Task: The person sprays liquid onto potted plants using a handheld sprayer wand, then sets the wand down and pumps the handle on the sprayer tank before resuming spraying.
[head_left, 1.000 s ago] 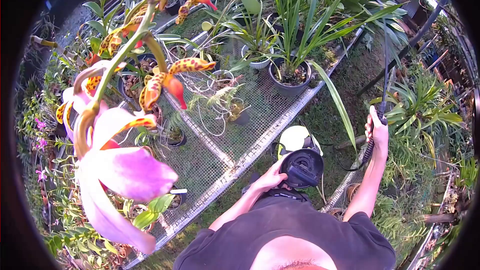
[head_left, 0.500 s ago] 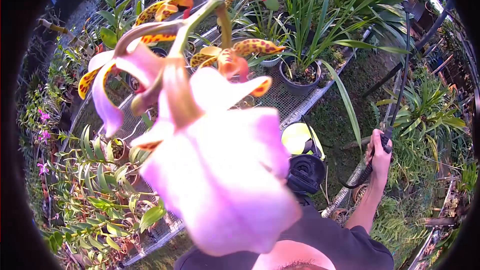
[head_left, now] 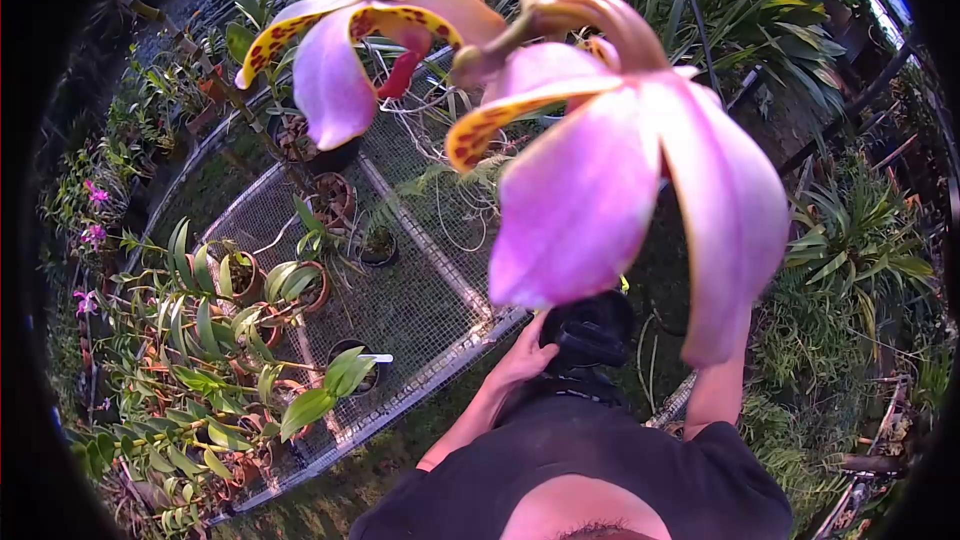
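Note:
A large pink-purple orchid flower [head_left: 580, 210] with yellow, red-spotted parts hangs close to the camera. A smaller bloom [head_left: 335, 80] is at its left. My left hand [head_left: 525, 350] is against the left side of a black round-topped container [head_left: 590, 330], thumb and fingers at its edge. My right forearm [head_left: 715, 390] reaches up behind the long right petal, which hides my right hand. A thin dark rod [head_left: 690, 5] shows above the flower; its lower end is hidden too.
A mesh bench [head_left: 420, 290] with a metal edge holds potted plants, including a small dark pot [head_left: 378, 246] and a clay pot [head_left: 333, 200]. Leafy orchids [head_left: 205, 330] crowd the left. Long-leaved plants [head_left: 850, 230] grow at the right, by a dark pole [head_left: 870, 100].
The large flower has shifted right and up in the view, now covering my right hand, which was gripping a black handle. My left hand has come into sight at the container. The rod has swung left.

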A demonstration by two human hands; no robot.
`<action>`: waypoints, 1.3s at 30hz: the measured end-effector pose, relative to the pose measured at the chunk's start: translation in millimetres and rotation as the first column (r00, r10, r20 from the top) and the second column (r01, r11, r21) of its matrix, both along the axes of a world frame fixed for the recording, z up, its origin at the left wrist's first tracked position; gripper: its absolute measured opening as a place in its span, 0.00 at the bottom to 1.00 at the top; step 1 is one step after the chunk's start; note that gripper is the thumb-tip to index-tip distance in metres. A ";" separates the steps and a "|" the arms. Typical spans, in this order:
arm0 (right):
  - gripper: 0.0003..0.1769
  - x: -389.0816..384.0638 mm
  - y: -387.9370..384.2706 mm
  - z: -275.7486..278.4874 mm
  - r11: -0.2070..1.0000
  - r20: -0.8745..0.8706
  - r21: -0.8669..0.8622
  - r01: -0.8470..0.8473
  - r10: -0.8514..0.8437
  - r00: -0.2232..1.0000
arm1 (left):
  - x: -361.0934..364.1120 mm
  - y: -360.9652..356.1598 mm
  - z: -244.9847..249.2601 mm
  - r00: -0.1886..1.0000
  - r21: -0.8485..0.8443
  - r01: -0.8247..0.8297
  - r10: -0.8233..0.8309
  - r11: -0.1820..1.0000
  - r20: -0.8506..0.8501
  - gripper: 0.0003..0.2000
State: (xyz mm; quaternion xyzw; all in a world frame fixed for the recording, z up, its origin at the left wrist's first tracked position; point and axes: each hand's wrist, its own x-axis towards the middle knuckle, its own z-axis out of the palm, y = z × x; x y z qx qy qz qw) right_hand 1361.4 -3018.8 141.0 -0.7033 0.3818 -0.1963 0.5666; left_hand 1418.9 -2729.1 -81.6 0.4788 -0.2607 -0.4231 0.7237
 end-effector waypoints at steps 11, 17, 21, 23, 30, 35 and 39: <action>0.28 52.6 -42.5 21.8 0.968 0.106 -0.252 0.015 0.012 0.994 | 15.5 -12.0 21.7 0.998 0.005 -0.038 0.038 0.999 0.044 0.44; 0.29 78.7 -87.0 41.3 0.936 -0.124 -0.351 -0.025 -0.020 0.992 | 26.9 -34.7 -34.8 0.990 -0.059 -0.010 0.002 0.998 -0.138 0.44; 0.28 100.5 -123.7 46.1 0.910 -0.151 -0.414 -0.018 -0.050 0.987 | 36.0 -57.7 48.5 1.000 -0.014 0.011 -0.011 1.000 -0.023 0.44; 0.28 103.5 -129.6 46.8 0.904 -0.104 -0.426 0.037 -0.090 0.991 | 38.9 -64.1 55.4 0.999 0.012 0.037 -0.037 0.999 -0.025 0.44; 0.27 63.6 -135.8 61.7 0.892 -0.036 -0.394 0.223 -0.258 0.966 | 39.7 -87.2 47.7 0.994 -0.038 0.096 -0.093 0.995 0.065 0.43; 0.28 40.2 -156.3 64.5 0.933 -0.151 -0.335 0.130 -0.190 0.970 | 41.4 -99.1 47.0 0.975 -0.031 0.218 -0.217 0.975 0.045 0.43; 0.28 31.4 -148.1 71.7 0.914 -0.145 -0.355 0.195 -0.260 0.955 | 37.3 -114.4 49.7 0.975 -0.015 0.220 -0.220 0.975 -0.031 0.44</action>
